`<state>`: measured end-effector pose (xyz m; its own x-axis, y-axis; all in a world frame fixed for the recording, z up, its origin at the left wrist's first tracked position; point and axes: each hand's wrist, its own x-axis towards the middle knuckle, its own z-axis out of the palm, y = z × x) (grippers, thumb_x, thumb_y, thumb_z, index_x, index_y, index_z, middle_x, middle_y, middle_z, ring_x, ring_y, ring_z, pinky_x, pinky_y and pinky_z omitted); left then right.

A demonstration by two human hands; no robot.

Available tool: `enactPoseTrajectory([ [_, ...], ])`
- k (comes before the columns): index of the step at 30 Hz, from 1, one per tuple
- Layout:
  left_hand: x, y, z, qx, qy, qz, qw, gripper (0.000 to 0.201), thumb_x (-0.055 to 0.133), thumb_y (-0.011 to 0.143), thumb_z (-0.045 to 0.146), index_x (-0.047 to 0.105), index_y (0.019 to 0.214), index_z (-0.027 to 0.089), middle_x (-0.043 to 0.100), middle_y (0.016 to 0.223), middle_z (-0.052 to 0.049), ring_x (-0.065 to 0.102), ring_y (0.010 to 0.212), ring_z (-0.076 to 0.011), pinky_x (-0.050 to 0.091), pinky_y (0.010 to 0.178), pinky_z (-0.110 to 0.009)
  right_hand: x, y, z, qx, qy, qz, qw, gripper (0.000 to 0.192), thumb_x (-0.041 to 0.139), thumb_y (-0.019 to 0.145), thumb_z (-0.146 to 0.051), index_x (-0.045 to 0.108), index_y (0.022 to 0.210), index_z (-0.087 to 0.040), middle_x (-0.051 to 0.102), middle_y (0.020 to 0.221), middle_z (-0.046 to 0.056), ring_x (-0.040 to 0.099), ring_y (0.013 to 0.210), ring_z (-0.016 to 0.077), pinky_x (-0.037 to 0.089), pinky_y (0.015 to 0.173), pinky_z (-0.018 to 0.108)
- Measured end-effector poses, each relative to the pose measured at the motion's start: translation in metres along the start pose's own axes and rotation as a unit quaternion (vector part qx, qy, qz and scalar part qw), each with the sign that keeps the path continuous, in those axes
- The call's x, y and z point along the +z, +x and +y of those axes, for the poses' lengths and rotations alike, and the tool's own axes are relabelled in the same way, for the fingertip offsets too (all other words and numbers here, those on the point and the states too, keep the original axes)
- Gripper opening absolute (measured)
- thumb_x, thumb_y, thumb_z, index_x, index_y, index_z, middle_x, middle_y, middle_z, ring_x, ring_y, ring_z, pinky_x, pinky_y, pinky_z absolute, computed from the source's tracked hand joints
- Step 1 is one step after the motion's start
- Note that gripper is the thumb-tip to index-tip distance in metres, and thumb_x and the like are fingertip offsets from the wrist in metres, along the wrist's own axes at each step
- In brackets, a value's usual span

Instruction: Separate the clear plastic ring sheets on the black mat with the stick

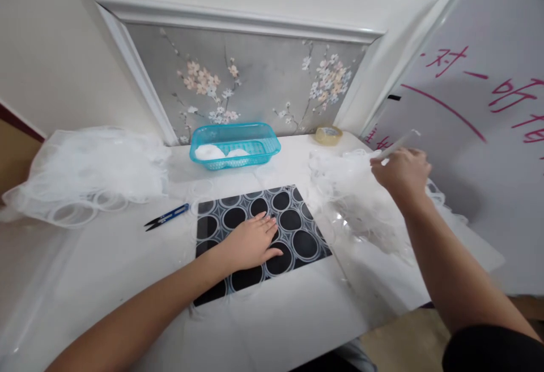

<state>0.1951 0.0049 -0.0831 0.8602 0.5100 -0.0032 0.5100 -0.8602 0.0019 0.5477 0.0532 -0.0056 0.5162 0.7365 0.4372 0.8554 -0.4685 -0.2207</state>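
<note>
Plastic rings (365, 190) heaped on white table (276, 315), right hand (402, 172) perhaps pinching one, left hand (250, 241) flat on patterned mat (297, 230)

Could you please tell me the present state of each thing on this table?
left hand: flat, palm down on black mat.
right hand: pinching a clear ring above the plastic pile.
blue basket: upright, holding white pieces.
snips: lying untouched.
tape roll: lying flat.

My left hand (251, 241) lay flat on the mat (259, 236) at the tabletop (276, 315) centre. Scissors (166, 217) sat at nine o'clock, the basket (234, 145) at twelve, the tape roll (328, 135) at one, the film heap (361, 202) at three under my right hand (402, 173).
</note>
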Motion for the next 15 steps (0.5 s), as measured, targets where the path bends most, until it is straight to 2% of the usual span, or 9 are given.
enactPoseTrajectory([
  [2, 0.002, 0.000, 0.000, 0.004, 0.016, -0.002, 1.000, 0.061, 0.046, 0.095, 0.055, 0.056, 0.127, 0.005, 0.052, 0.134, -0.016, 0.048, 0.127, -0.0265, 0.031, 0.111, -0.037, -0.007, -0.011, 0.005, 0.004, 0.054, 0.038, 0.998, 0.032, 0.058, 0.075, -0.029, 0.070, 0.092, -0.004, 0.063, 0.112, 0.026, 0.045, 0.117, 0.0383, 0.035, 0.090, 0.048],
  [4, 0.003, -0.001, 0.000, 0.004, 0.018, 0.000, 1.000, 0.062, 0.044, 0.095, 0.057, 0.056, 0.128, 0.005, 0.051, 0.135, -0.016, 0.048, 0.127, -0.0259, 0.030, 0.111, -0.037, -0.007, -0.025, 0.001, -0.020, 0.183, 0.057, 0.981, 0.032, 0.059, 0.074, -0.033, 0.070, 0.091, -0.009, 0.067, 0.108, 0.020, 0.055, 0.105, 0.0326, 0.040, 0.088, 0.044],
  [5, 0.003, -0.001, 0.000, 0.004, 0.014, 0.002, 1.000, 0.062, 0.042, 0.096, 0.057, 0.056, 0.128, 0.006, 0.052, 0.135, -0.016, 0.048, 0.127, -0.0255, 0.030, 0.111, -0.036, -0.004, -0.034, -0.003, -0.041, 0.254, 0.029, 0.966, 0.031, 0.059, 0.074, -0.036, 0.070, 0.090, -0.012, 0.069, 0.101, 0.016, 0.060, 0.095, 0.0289, 0.044, 0.084, 0.040],
  [7, 0.001, -0.002, -0.001, 0.001, 0.004, 0.011, 1.000, 0.062, 0.039, 0.097, 0.058, 0.057, 0.127, 0.007, 0.053, 0.134, -0.014, 0.049, 0.126, -0.0248, 0.031, 0.110, -0.035, 0.006, -0.055, -0.017, -0.094, 0.359, -0.093, 0.924, 0.028, 0.058, 0.076, -0.040, 0.069, 0.084, -0.016, 0.070, 0.083, 0.009, 0.063, 0.075, 0.0224, 0.047, 0.071, 0.034],
  [8, -0.001, -0.002, -0.002, 0.000, 0.000, 0.014, 1.000, 0.062, 0.037, 0.097, 0.059, 0.059, 0.126, 0.008, 0.054, 0.133, -0.014, 0.050, 0.125, -0.0244, 0.032, 0.110, -0.035, 0.014, -0.066, -0.025, -0.135, 0.370, -0.163, 0.904, 0.027, 0.055, 0.079, -0.041, 0.068, 0.079, -0.017, 0.069, 0.078, 0.007, 0.063, 0.071, 0.0205, 0.047, 0.068, 0.032],
  [9, -0.003, -0.001, -0.002, -0.002, -0.003, 0.016, 1.000, 0.062, 0.035, 0.097, 0.059, 0.060, 0.124, 0.009, 0.056, 0.131, -0.013, 0.052, 0.124, -0.0242, 0.033, 0.109, -0.034, 0.022, -0.076, -0.032, -0.169, 0.370, -0.199, 0.891, 0.027, 0.054, 0.080, -0.040, 0.067, 0.077, -0.017, 0.068, 0.075, 0.006, 0.062, 0.068, 0.0189, 0.046, 0.065, 0.030],
  [12, -0.011, 0.006, -0.003, -0.008, -0.009, 0.019, 1.000, 0.063, 0.032, 0.097, 0.061, 0.062, 0.121, 0.010, 0.059, 0.128, -0.012, 0.053, 0.121, -0.0238, 0.035, 0.106, -0.033, 0.050, -0.098, -0.049, -0.231, 0.361, -0.253, 0.867, 0.026, 0.052, 0.082, -0.038, 0.064, 0.072, -0.018, 0.064, 0.066, 0.003, 0.056, 0.059, 0.0154, 0.042, 0.058, 0.027],
  [15, -0.018, 0.023, -0.002, 0.000, -0.002, 0.015, 1.000, 0.068, 0.030, 0.097, 0.062, 0.059, 0.125, 0.007, 0.054, 0.133, -0.014, 0.049, 0.126, -0.0251, 0.035, 0.107, -0.034, 0.071, -0.105, -0.055, -0.213, 0.365, -0.282, 0.861, 0.026, 0.051, 0.084, -0.039, 0.061, 0.072, -0.018, 0.058, 0.057, 0.001, 0.051, 0.052, 0.0140, 0.037, 0.053, 0.026],
])
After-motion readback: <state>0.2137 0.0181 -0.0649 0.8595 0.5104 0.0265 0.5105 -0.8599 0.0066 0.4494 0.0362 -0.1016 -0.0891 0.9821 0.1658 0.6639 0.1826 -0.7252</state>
